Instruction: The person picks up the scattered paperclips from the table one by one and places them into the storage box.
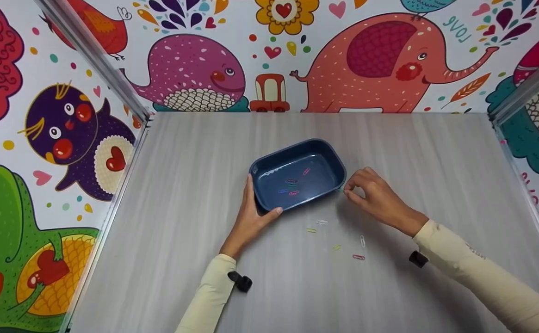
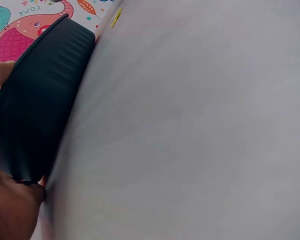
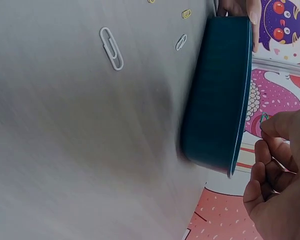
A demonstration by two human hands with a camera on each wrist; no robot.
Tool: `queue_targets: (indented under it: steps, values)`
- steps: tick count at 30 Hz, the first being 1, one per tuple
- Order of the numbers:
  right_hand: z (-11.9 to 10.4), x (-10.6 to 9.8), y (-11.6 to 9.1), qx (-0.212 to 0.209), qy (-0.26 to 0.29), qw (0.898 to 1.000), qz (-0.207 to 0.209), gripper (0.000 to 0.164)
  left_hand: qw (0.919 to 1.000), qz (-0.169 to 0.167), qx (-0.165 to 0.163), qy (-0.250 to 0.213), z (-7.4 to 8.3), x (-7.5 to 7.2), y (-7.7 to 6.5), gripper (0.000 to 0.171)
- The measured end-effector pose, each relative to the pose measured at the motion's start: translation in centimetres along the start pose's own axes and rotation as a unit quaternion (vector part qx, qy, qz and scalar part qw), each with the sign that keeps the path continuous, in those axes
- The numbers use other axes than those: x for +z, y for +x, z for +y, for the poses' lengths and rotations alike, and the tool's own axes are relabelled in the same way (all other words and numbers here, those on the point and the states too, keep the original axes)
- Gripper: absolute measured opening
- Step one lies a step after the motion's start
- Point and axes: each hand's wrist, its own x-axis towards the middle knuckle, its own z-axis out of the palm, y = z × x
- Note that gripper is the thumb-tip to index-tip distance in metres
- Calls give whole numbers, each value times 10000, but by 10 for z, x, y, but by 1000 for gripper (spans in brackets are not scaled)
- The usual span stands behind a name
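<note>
A dark blue rectangular container [image 1: 292, 156] sits slightly turned on the table, with several coloured paper clips inside, including a pink clip [image 1: 306, 171] and a blue clip [image 1: 282, 191]. My left hand [image 1: 246, 219] grips its near left corner, thumb along the front wall and fingers along the left side. Just off the right end of the container, my right hand [image 1: 378, 196] pinches a green paper clip [image 3: 264, 118] between thumb and index finger. In front of the container lie a white clip [image 1: 322, 222], a yellow clip [image 1: 312, 230] and a red clip [image 1: 358, 257].
Another white clip [image 1: 362, 241] and a second yellow clip [image 1: 337, 248] lie on the grey wood-grain table [image 1: 181, 185]. Cartoon-printed panels [image 1: 278, 55] stand along the back and sides, with metal rails [image 1: 107, 60] at the corners.
</note>
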Motion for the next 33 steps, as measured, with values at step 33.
queue_targets:
  steps: [33]
  values:
    - [-13,19,40,-502,-528,9944,-770,5,9998,-40,-180,30,2,-1,-2,128]
